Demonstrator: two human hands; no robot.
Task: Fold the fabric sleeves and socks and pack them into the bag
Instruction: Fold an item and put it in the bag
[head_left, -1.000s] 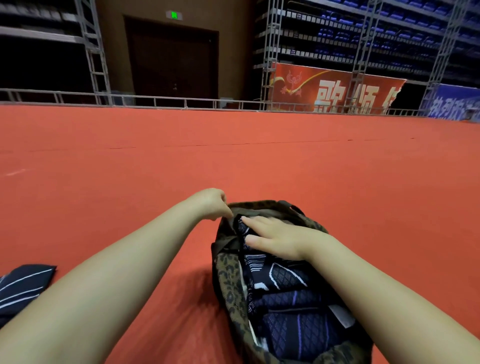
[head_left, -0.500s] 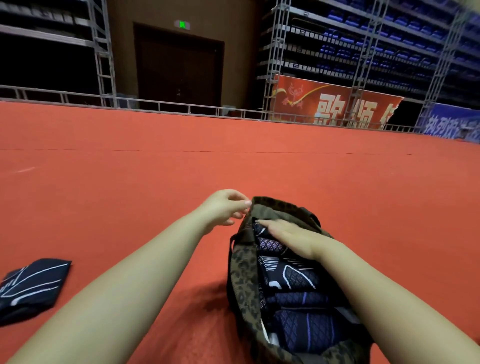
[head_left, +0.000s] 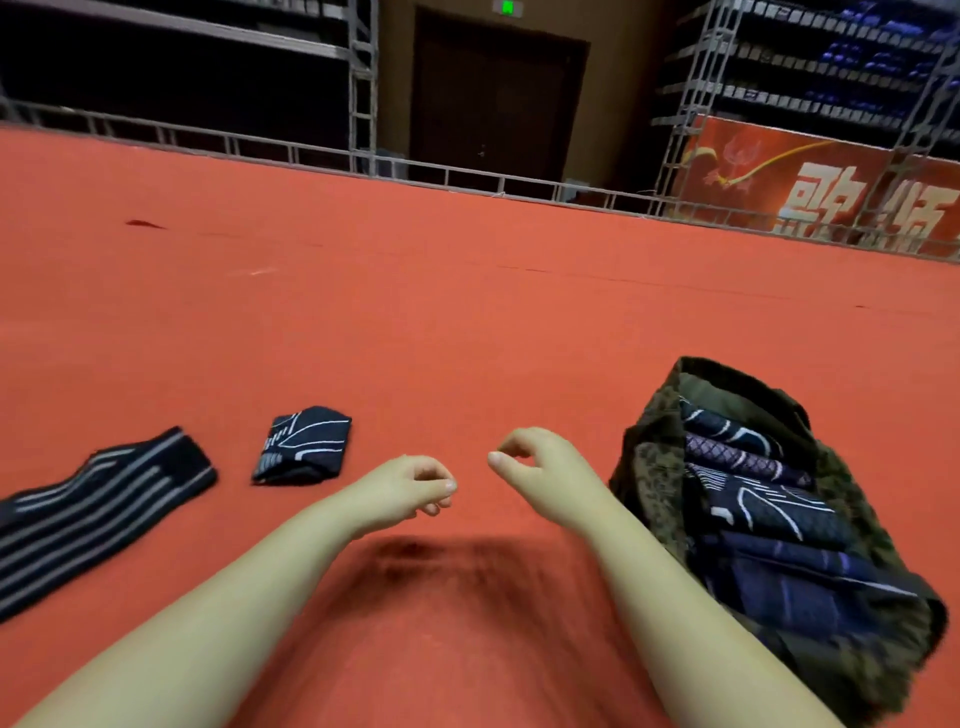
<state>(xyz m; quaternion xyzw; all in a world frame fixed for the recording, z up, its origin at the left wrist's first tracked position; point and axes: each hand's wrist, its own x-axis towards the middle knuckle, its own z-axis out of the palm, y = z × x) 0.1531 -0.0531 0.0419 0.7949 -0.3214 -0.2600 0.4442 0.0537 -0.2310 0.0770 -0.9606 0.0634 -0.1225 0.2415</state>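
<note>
Mostly the packing looks done: the bag (head_left: 654, 499) stands at the right on the red floor (head_left: 467, 322), stuffed with folded dark pieces. A folded piece (head_left: 303, 447) and an unfolded striped sleeve (head_left: 93, 514) remain at the left. The left hand (head_left: 405, 491) and right hand (head_left: 540, 462) hover between, loosely curled, holding nothing.

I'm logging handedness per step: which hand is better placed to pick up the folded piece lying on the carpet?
Probably the left hand: it hangs empty nearer the folded piece, which lies on its side. The right hand, also empty, sits toward the bag.
</note>
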